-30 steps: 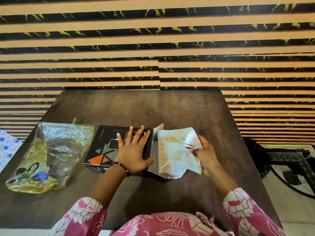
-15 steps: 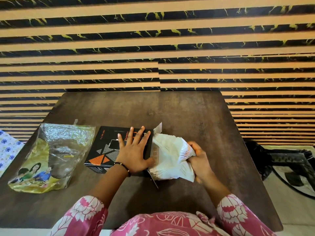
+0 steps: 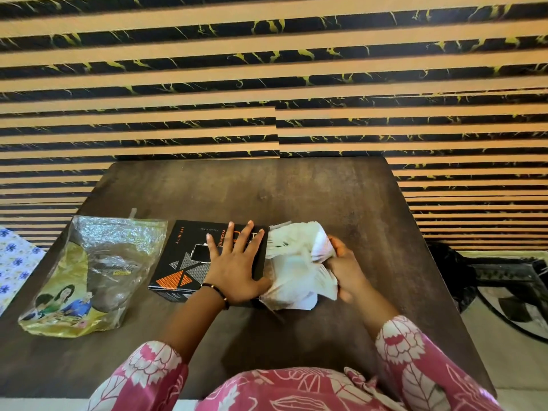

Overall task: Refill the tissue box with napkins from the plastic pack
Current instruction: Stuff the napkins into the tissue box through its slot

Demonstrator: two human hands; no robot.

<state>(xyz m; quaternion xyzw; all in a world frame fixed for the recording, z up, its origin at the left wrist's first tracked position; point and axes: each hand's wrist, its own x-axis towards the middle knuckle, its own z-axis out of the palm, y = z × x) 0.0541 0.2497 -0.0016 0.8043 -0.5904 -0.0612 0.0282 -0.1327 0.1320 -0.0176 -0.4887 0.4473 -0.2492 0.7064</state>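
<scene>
A black tissue box (image 3: 189, 256) with orange and grey triangles lies flat on the dark table (image 3: 267, 191). My left hand (image 3: 237, 265) rests on its top, palm down, fingers spread. A thick white stack of napkins (image 3: 296, 271) sits against the box's right end, bent and fanned. My right hand (image 3: 344, 268) grips that stack from the right. How far the napkins reach into the box is hidden by my left hand. The clear and yellow plastic pack (image 3: 86, 274) lies left of the box, crumpled, nothing white showing through it.
A striped black and tan wall (image 3: 272, 84) rises right behind the table. A blue-flowered cloth (image 3: 12, 262) lies off the table's left edge. A black metal stand (image 3: 504, 277) stands on the floor to the right.
My right hand has pushed the napkin stack leftward against the box's right end. The grey end flap seen earlier is now hidden. My left hand stayed on the box.
</scene>
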